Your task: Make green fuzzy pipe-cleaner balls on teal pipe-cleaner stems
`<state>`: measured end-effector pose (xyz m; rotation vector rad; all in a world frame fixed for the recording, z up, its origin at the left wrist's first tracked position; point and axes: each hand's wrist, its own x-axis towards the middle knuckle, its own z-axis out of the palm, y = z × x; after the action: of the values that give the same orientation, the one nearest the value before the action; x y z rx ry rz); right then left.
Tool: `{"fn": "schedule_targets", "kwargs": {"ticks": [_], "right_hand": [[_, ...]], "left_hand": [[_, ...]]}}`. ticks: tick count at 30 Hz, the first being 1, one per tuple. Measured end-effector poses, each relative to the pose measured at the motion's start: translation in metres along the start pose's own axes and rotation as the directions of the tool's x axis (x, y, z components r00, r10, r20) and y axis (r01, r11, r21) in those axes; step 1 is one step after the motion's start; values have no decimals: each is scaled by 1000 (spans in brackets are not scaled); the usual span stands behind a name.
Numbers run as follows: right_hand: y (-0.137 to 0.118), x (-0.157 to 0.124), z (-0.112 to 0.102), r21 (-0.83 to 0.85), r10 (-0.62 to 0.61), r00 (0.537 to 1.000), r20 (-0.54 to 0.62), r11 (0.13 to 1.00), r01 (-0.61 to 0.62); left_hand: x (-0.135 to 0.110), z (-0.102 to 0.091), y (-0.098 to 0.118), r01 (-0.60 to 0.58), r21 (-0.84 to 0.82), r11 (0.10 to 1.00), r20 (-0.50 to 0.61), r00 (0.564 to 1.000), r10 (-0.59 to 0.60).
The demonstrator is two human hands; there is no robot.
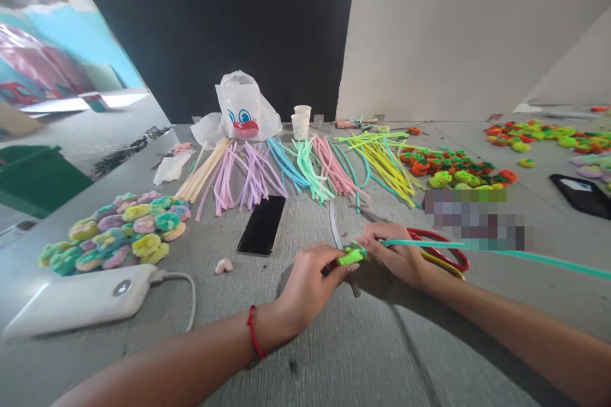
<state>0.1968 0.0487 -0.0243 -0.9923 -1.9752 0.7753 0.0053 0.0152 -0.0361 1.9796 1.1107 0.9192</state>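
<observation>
Caution: the green fuzzy piece [352, 257] is small and, in my judgement, depends on a steady pinch. If the fingers of the left hand [310, 283] relax while the right hand [394, 251] pulls, the piece could twist, slip or lose its shape. The teal stem [429, 243] is a second likely source of trouble: its long free length runs above the right forearm toward the worktop's right side. A quick turn of the wrist could catch it on the red loop handle [461, 257] lying beside that wrist. A wide sweep of the left forearm could also drag the white cable [193, 296] and shift the power bank [81, 302] near the worktop's left edge.

Position: the green fuzzy piece is between the two hands, raised over the middle of the worktop [296, 356], well short of its far edge. The left thumb and forefinger are closed on its left part. The right fingers are closed on the teal stem, close by the piece's right end; from here I cannot tell how stem and piece join. The hands are nearly together. The phone [261, 226] lies beyond the left hand, toward the far left corner.
</observation>
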Motion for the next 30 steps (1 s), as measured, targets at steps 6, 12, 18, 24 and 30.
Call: {"fn": "schedule_targets", "kwargs": {"ticks": [6, 12, 18, 24, 30], "right_hand": [[1, -2, 1, -34, -50, 994, 101, 998, 53], [12, -5, -2, 213, 112, 988, -103, 973, -88], [20, -2, -5, 368, 217, 957, -195, 920, -134], [0, -1, -5, 154, 94, 993, -74, 985, -81], [-4, 1, -4, 102, 26, 997, 77, 994, -34]], "left_hand": [[1, -1, 3, -25, -22, 999, 9, 1000, 25], [2, -1, 2, 115, -145, 983, -68, 990, -126], [3, -4, 4, 71, -223, 972, -135, 986, -102], [3, -6, 3, 34, -184, 982, -91, 994, -52], [3, -6, 7, 70, -265, 962, -18, 997, -77]]}}
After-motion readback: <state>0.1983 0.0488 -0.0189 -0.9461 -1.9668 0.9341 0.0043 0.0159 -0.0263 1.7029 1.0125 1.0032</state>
